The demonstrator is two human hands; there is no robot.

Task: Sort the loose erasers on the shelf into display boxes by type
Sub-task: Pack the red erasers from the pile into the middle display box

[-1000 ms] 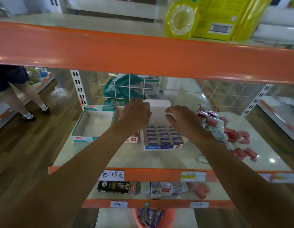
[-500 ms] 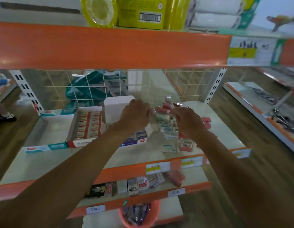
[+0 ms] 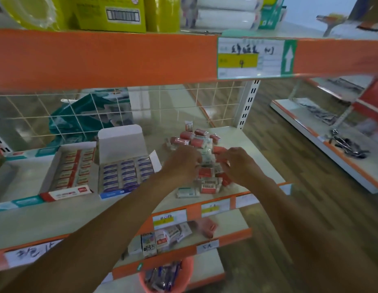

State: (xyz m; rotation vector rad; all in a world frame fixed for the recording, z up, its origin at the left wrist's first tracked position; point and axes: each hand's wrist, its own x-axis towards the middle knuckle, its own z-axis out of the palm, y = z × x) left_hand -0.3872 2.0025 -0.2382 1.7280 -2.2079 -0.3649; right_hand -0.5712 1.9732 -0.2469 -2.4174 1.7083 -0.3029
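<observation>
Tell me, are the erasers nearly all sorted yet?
Not nearly. Done: the blue box looks full of neat rows, and the red box holds rows too. In hand: the left hand and right hand are both at the pile of loose erasers; whether either grips one is unclear. Left: that pile is big, and the teal box looks empty.

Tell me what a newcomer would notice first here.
The jumbled pile of loose erasers at the right end of the shelf, with the left hand and right hand both in it. Left of it stand two open display boxes, a blue box and a red box, filled with neat rows.
</observation>
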